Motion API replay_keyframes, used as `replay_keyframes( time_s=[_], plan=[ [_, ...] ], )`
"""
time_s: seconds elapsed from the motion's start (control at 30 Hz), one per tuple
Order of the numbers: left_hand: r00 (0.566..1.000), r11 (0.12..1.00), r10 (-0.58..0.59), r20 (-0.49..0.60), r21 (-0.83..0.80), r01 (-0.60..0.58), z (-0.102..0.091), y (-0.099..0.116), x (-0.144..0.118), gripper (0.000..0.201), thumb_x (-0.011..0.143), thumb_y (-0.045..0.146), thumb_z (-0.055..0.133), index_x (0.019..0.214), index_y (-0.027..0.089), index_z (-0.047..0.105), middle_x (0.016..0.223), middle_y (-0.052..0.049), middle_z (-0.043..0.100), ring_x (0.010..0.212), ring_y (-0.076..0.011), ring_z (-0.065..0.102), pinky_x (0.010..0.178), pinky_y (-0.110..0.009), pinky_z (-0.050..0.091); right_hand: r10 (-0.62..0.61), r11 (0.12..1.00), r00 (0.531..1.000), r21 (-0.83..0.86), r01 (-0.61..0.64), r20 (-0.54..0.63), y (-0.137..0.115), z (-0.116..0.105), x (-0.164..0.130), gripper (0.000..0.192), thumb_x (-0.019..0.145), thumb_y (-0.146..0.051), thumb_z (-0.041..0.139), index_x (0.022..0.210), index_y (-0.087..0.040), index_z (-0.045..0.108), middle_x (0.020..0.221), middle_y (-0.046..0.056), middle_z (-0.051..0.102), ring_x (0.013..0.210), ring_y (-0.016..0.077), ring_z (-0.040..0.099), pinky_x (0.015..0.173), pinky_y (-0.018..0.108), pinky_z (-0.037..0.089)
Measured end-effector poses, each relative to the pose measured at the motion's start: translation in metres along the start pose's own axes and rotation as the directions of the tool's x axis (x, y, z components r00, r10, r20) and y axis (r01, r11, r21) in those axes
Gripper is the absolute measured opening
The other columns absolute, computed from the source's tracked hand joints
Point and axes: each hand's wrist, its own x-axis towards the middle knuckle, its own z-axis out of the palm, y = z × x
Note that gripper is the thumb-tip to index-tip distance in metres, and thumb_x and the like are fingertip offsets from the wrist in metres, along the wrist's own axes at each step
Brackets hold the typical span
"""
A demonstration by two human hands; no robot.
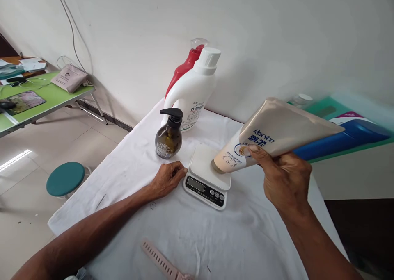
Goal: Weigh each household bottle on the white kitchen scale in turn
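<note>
Fingers of right hand [287, 181] pinch tapered beige plastic tube [281, 126], tilted cap-down over white rectangular scale [205, 173], contact unclear; left hand [168, 177], fingers curled together, probably steadies scale's edge. Beyond: round translucent-brown pump bottle [169, 140], presumably parked clear.

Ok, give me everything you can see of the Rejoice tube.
The Rejoice tube looks like plastic, beige with a metallic sheen, with its short brownish cap on. Blue lettering, Rejoice above Chinese characters, crosses the front; a round emblem and smaller print sit nearer the cap. The body widens to a flat end. It is tilted, cap downward at the platform of the white digital scale; contact there is unclear. The right hand grips its lower edge, thumb on the front.
</note>
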Motion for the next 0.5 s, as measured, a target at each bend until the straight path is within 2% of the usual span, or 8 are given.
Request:
replay_keyframes(
  time_s=[0.13,0.4,0.5],
  plan=[
    [1.000,1.000,-0.008,0.003,-0.004,0.008,0.000,-0.001,0.000,0.041,0.102,0.052,0.050,0.078,0.019,0.056,0.058,0.004,0.050,0.060,-0.0121,0.042,0.059,-0.028,0.033,-0.018,0.999,1.000,0.031,0.019,-0.024,0.003,0.009,-0.006,0.041,0.079,-0.066,0.085,0.088,-0.026,0.083,0.092,0.004,0.083,0.102,0.0332,0.079,0.104,0.059,0.061],
    [1.000,1.000,-0.008,0.003,-0.030,0.008,0.000,0.000,-0.001,0.041,0.102,0.052,0.053,0.078,0.019,0.057,0.057,0.004,0.050,0.059,-0.0120,0.043,0.058,-0.028,0.033,-0.042,0.999,0.999,0.000,0.042,-0.012,-0.005,0.016,-0.017,0.031,0.080,-0.056,0.086,0.086,-0.026,0.081,0.090,0.004,0.082,0.088,0.0278,0.078,0.084,0.049,0.068],
    [1.000,1.000,-0.016,0.007,-0.024,0.016,-0.001,0.000,-0.001,0.041,0.102,0.052,0.052,0.078,0.019,0.057,0.058,0.004,0.050,0.059,-0.0119,0.042,0.058,-0.027,0.032,-0.026,0.998,1.000,0.062,0.025,0.011,-0.005,0.016,-0.019,0.031,0.078,-0.052,0.088,0.091,-0.025,0.081,0.094,0.004,0.082,0.092,0.0272,0.079,0.088,0.050,0.067]
  ],
)
